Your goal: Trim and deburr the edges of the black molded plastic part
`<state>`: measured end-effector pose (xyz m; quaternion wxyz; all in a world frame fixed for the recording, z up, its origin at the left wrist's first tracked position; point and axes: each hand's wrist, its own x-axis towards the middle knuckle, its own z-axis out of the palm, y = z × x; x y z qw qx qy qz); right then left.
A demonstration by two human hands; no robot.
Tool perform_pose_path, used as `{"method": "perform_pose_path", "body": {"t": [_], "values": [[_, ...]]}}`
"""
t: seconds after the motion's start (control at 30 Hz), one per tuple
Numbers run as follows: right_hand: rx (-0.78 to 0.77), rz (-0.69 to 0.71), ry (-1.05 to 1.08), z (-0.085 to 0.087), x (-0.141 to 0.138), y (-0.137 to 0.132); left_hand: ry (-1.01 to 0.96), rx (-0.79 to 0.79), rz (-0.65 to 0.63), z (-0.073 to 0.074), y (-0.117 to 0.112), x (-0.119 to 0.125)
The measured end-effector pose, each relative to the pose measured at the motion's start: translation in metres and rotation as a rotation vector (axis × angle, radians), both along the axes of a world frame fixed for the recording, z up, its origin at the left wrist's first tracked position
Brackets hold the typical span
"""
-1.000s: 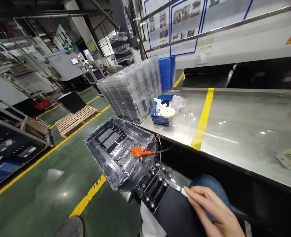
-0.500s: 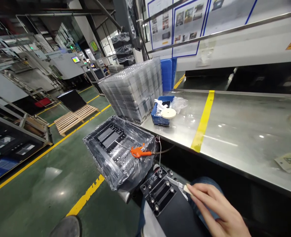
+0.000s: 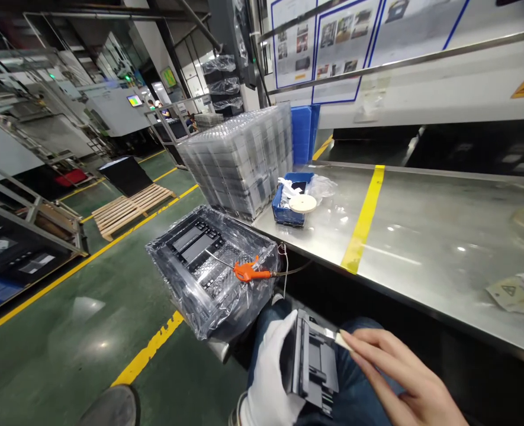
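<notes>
My left hand, in a white glove, grips a black plastic moulded part and holds it on edge over my lap. My bare right hand pinches a small blade tool with a pale handle, and its metal tip rests against the part's upper edge. Just left of my knees stands a bin lined with clear plastic film that holds more black parts. An orange air blow gun lies on the bin's rim, with its hose running toward the table.
A steel table with a yellow stripe runs along my right. On it stand a stack of clear trays, a blue bin with a white tape roll and warning labels. A wooden pallet lies on the green floor.
My gloved left hand has come into view and turned the black part from lying flat to standing on edge. My right hand has kept the blade at the part throughout.
</notes>
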<state>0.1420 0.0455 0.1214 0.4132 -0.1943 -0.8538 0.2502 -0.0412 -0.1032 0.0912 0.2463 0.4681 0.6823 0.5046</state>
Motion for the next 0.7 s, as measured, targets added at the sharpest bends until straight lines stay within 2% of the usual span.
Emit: {"method": "perform_pose_path", "body": {"t": [0.1, 0.23, 0.33, 0.4, 0.47, 0.53, 0.6, 0.7], "values": [[-0.013, -0.059, -0.01, 0.003, 0.0, -0.001, 0.125, 0.002, 0.007, 0.004, -0.007, -0.005], [-0.046, 0.02, 0.009, 0.006, 0.001, 0.0, 0.322, 0.02, 0.013, 0.011, -0.012, -0.004], [-0.131, -0.048, 0.05, 0.007, 0.002, 0.002, 0.323, 0.004, -0.01, 0.015, -0.012, -0.003], [-0.376, -0.012, 0.03, 0.008, 0.002, 0.003, 0.295, 0.005, -0.065, 0.016, -0.011, -0.005], [-0.738, 0.104, -0.053, 0.009, 0.0, 0.002, 0.267, 0.014, -0.135, 0.014, -0.008, -0.008], [-1.021, 0.203, -0.139, 0.009, -0.003, -0.001, 0.232, 0.029, -0.211, 0.01, -0.007, -0.013], [-1.138, 0.296, -0.182, 0.01, -0.007, -0.003, 0.203, 0.056, -0.26, 0.004, -0.009, -0.017], [-1.15, 0.409, -0.2, 0.011, -0.012, -0.004, 0.178, 0.067, -0.281, 0.0, -0.011, -0.019]]}}
